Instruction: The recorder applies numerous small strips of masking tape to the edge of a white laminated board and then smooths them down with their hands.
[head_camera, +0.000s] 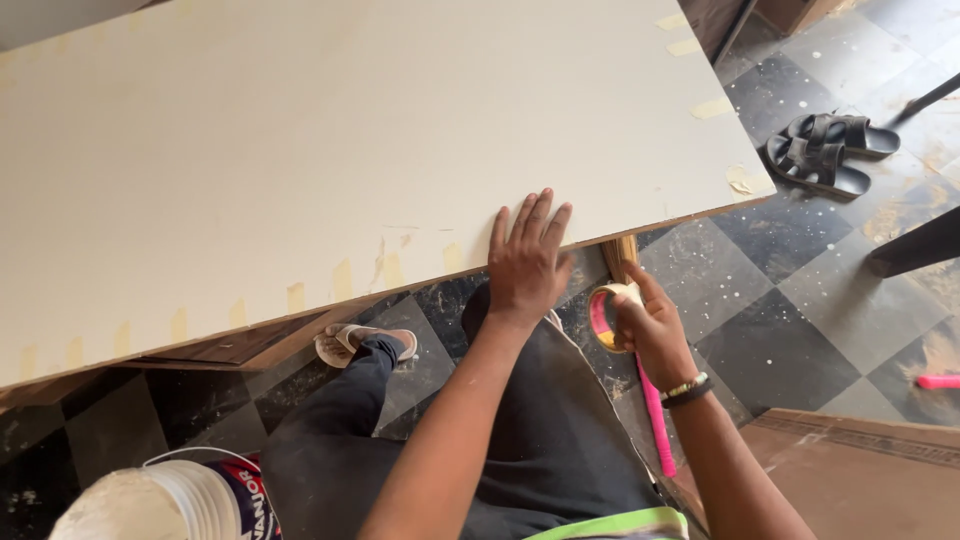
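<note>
A large cream laminate board (330, 140) lies flat across a wooden support, with short strips of masking tape along its near edge and right end. My left hand (527, 262) rests flat on the board's near edge, fingers spread. Just below that edge, my right hand (652, 328) grips a roll of masking tape (603, 315) with a pink inner core. A beaded bracelet and dark band sit on my right wrist.
A white bucket (160, 505) stands at the lower left. A pair of black sandals (825, 150) lies on the checkered floor at the right. A pink stick (656, 420) lies by my right leg, with a brown wooden panel (860, 470) at the lower right.
</note>
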